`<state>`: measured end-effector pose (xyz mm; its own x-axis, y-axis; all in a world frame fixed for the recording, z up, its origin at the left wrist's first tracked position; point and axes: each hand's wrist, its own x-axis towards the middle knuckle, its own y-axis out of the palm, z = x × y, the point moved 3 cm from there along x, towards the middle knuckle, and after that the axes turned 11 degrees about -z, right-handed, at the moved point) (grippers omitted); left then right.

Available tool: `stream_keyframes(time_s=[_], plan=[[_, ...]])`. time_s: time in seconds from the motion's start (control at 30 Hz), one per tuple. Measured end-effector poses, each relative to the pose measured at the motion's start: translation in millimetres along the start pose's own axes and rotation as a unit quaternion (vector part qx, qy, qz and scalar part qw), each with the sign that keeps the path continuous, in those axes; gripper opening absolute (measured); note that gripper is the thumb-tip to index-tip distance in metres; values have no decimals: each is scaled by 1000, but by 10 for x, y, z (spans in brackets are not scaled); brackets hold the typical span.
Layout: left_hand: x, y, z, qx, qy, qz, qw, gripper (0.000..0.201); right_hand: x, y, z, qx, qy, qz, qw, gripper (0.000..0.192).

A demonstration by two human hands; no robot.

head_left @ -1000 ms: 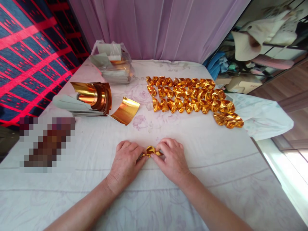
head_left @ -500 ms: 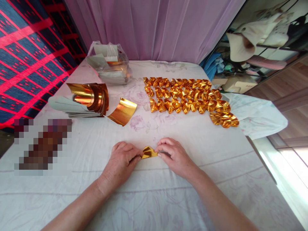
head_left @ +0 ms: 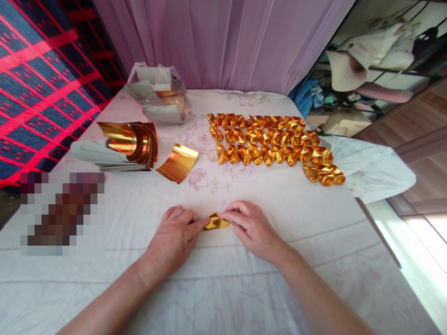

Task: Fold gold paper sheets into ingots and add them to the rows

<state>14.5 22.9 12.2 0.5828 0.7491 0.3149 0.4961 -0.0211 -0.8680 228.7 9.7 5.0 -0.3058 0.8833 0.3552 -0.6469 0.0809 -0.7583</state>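
Between both hands [head_left: 213, 232], pinched at each end, gold paper [head_left: 215, 222] lies left-right.

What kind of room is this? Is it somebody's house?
Probably a home, likely a bedroom: the work surface looks like a bed under a flowered sheet, a purple curtain hangs behind it, and clothes and a hat sit on shelves at the right.

Head view, downward over table [head_left: 314, 232]
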Motion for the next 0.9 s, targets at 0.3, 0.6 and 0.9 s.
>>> stream_keyframes(time_s=[0.3, 0.6, 0.9], plan=[[17, 24, -109, 119, 13, 45, 992, 37, -16, 73, 125, -148, -20, 46, 988, 51], [34, 39, -219, 196, 43, 17, 980, 39, 8, 80, 143, -126, -12, 43, 991, 51], [52, -7, -111, 99, 12, 11, 995, 31, 3, 40, 3, -28, -25, -16, 999, 49]])
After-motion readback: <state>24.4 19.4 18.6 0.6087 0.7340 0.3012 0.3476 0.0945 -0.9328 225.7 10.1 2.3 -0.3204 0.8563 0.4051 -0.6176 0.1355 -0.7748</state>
